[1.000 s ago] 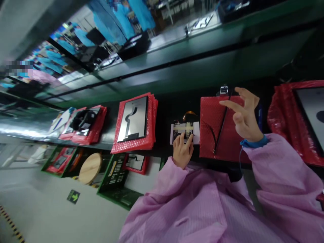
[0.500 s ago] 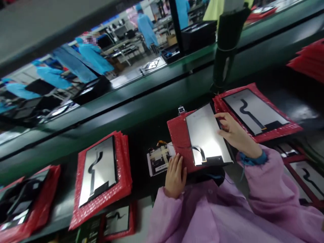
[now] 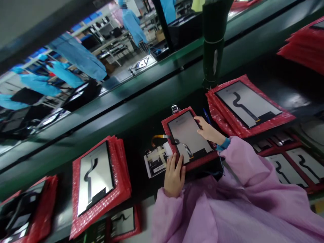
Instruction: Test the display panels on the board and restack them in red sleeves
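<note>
An LCD screen panel (image 3: 188, 130), grey-white side up, lies flat on a red bubble-wrap pad (image 3: 165, 125) in front of me. My right hand (image 3: 210, 131) grips the panel's right edge, fingers and thumb closed against it. Fingers stretched out, my left hand (image 3: 174, 175) rests at the lower left edge of the pad, beside the panel's corner. A dark flex cable (image 3: 174, 140) crosses the panel's left side and meets an orange ribbon connector (image 3: 158, 136). This leads towards a small circuit unit (image 3: 156, 161) left of the pad.
Stacks of red bubble wrap topped with screens stand left (image 3: 97, 182) and right (image 3: 249, 104). A metal clip (image 3: 174, 108) sits behind the pad, and a blue pen (image 3: 207, 115) lies to its right. A dark green post (image 3: 214, 50) rises at the back. People in blue work beyond.
My right hand has lowered the tilted panel flat onto the red pad, moving left and down. The flex cable now meets the orange connector. My left hand stays nearly in place; the camera has shifted.
</note>
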`<state>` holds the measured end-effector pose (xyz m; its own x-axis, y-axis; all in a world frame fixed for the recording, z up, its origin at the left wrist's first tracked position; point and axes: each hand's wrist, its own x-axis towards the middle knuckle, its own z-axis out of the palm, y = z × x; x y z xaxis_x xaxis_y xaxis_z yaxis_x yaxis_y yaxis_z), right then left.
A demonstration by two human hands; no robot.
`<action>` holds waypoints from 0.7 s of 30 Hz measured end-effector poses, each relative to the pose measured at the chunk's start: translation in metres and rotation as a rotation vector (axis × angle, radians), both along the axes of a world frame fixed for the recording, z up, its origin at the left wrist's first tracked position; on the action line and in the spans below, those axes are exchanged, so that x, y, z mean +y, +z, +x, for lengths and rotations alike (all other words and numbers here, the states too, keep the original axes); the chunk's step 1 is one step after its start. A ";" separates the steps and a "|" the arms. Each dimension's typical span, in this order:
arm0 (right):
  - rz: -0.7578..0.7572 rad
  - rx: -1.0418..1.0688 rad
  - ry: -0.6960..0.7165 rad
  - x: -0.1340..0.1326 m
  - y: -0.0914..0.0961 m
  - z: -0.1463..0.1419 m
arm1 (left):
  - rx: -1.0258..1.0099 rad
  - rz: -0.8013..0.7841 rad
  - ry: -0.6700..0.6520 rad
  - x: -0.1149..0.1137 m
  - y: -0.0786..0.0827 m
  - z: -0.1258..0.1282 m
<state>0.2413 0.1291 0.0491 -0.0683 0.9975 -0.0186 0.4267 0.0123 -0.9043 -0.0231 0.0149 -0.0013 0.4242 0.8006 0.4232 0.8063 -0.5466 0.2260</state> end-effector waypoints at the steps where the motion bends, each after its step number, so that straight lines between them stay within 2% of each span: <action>1: 0.031 -0.046 -0.042 -0.001 0.005 -0.001 | 0.012 0.002 0.003 -0.001 0.001 0.001; 3: 0.120 -0.203 -0.125 -0.002 0.019 -0.008 | 0.026 0.001 0.017 -0.002 0.004 0.002; 4: 0.170 -0.300 -0.120 0.000 0.027 -0.014 | 0.037 -0.009 0.021 -0.002 0.007 0.002; 5: 0.206 -0.390 -0.074 0.004 0.034 -0.021 | 0.048 -0.024 0.019 -0.001 0.012 0.001; 7: 0.220 -0.492 0.107 0.016 0.042 -0.040 | 0.042 -0.066 -0.011 0.007 0.027 -0.004; 10: 0.156 -0.461 0.340 0.041 0.037 -0.071 | -0.067 -0.046 -0.010 0.040 0.055 -0.018; 13: 0.126 -0.430 0.434 0.055 0.025 -0.091 | -0.160 0.078 0.119 0.091 0.074 -0.032; 15: 0.138 -0.409 0.465 0.055 0.021 -0.096 | -0.136 0.048 0.096 0.122 0.077 -0.038; 17: 0.163 -0.386 0.479 0.051 0.021 -0.096 | -0.068 -0.048 0.008 0.143 0.074 -0.041; 19: 0.185 -0.365 0.486 0.045 0.023 -0.096 | -0.009 -0.122 -0.057 0.151 0.069 -0.043; 21: 0.210 -0.350 0.486 0.038 0.026 -0.096 | 0.014 -0.118 -0.078 0.151 0.067 -0.046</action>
